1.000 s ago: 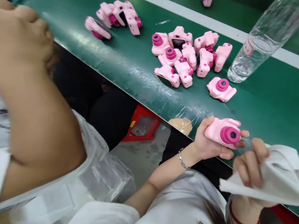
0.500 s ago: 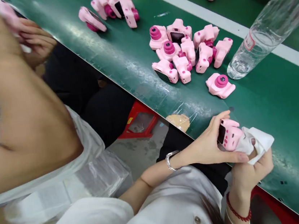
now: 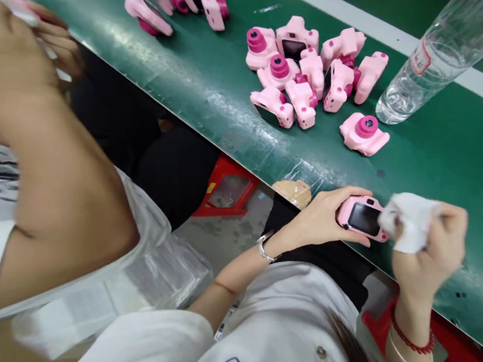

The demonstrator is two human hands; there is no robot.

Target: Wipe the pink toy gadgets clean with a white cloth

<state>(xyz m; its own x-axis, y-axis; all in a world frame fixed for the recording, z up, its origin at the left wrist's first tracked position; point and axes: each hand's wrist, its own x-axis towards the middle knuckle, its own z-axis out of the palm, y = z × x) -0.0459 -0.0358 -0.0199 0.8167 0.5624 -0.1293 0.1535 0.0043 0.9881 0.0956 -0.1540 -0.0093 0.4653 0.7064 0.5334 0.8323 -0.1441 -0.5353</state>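
Observation:
My left hand (image 3: 320, 218) grips a pink toy camera (image 3: 363, 219) by one end, its dark screen facing up. My right hand (image 3: 430, 246) is closed around a white cloth (image 3: 409, 222), which is bunched up, slightly blurred, and against the camera's right end. A single pink toy camera (image 3: 365, 133) with a magenta lens lies on the green table just beyond my hands. Farther back sits a cluster of several more such toy cameras (image 3: 278, 70).
A tilted-looking clear bottle (image 3: 434, 63) with some water stands right of the cluster on the green table (image 3: 455, 166). More cameras (image 3: 213, 5) lie at the far left. A co-worker's arm (image 3: 64, 167) occupies the left side. A red stool (image 3: 228, 185) is under the table edge.
The held toy camera has turned so its screen now shows upward. My right hand with the cloth has shifted right and partly off the camera. The view has moved slightly.

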